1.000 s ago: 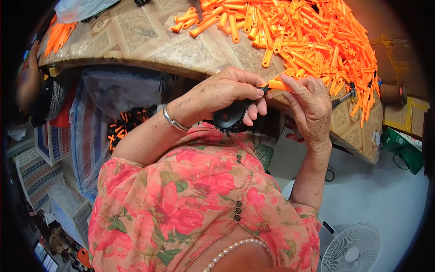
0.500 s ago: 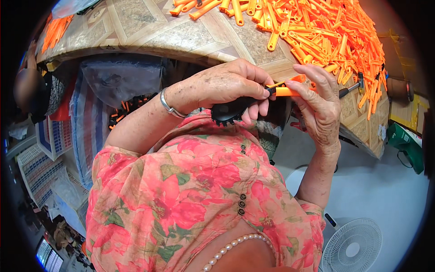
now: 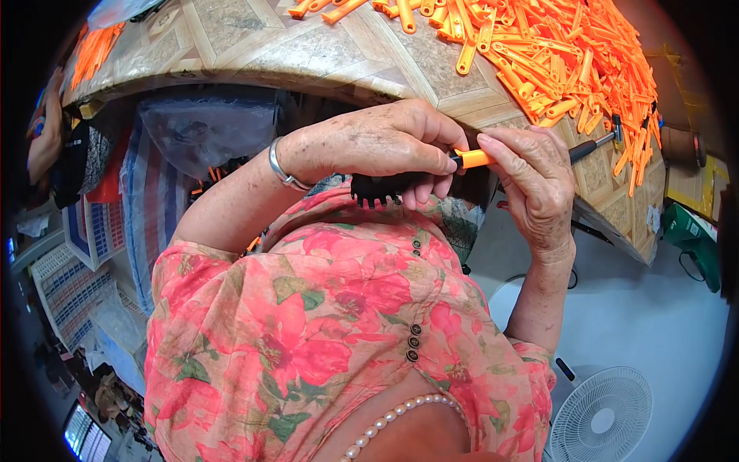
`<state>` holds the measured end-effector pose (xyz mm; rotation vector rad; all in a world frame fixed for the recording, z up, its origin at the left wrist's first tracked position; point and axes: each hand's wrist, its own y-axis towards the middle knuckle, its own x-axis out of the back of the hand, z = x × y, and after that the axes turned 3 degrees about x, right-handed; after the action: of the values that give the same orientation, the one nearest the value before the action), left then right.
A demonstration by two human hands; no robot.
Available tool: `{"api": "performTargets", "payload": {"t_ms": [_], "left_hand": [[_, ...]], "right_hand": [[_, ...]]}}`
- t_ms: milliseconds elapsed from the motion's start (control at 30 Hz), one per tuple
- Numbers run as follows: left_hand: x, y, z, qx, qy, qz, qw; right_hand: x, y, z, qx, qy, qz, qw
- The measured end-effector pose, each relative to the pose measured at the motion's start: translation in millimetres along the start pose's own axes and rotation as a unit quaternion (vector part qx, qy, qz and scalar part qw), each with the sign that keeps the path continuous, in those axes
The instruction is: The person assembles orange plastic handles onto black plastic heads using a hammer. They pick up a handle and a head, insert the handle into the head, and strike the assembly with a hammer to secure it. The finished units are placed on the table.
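Observation:
Between thumb and fingers, my left hand (image 3: 408,146) is closed on a black piece (image 3: 376,189) with a row of teeth along one edge. Its narrow end meets a short orange plastic handle (image 3: 476,159). My right hand (image 3: 539,173) pinches the far end of that handle with thumb and fingertips. Both hands are held in front of my chest, by the table's edge. My left fingers cover much of the black piece, and how deep it sits in the handle cannot be seen.
A large heap of loose orange handles (image 3: 554,54) covers the table's (image 3: 323,58) far right. A black-handled hammer (image 3: 596,146) lies beside it. Several more orange strips (image 3: 96,54) lie at far left, near another person's arm (image 3: 50,131). A white fan (image 3: 602,420) stands lower right.
My right fingers have closed in around the orange handle, and more of it is covered. The second orange handle seen by my right fingers no longer shows. The black piece has tilted slightly.

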<state>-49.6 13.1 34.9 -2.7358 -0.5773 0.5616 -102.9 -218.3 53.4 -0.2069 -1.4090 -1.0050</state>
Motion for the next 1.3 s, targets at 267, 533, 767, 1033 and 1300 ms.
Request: {"api": "performTargets", "payload": {"t_ms": [267, 533, 767, 1033, 1300], "left_hand": [[-4.1, -1.2, -1.4, -0.065, 0.168, -0.057, 0.982], [2.5, 1.8, 2.3, -0.264, 0.418, -0.084, 0.865], [0.4, -6.5, -16.5, -0.102, 0.221, -0.014, 0.970], [-2.5, -13.7, -13.2, -0.038, 0.075, 0.055, 0.995], [0.8, -13.5, -15.4, 0.005, 0.001, 0.056, 0.998]], "right_hand": [[1.0, -1.5, 12.3, 0.020, -0.067, -0.008, 0.998], [3.8, 0.3, 21.3, -0.065, 0.074, 0.020, 0.995], [-5.4, 0.9, 21.2, -0.058, 0.125, -0.085, 0.987], [-3.3, -4.0, 16.1, -0.041, 0.158, -0.093, 0.982], [2.6, -6.5, 14.6, -0.070, 0.154, -0.115, 0.979]]}}
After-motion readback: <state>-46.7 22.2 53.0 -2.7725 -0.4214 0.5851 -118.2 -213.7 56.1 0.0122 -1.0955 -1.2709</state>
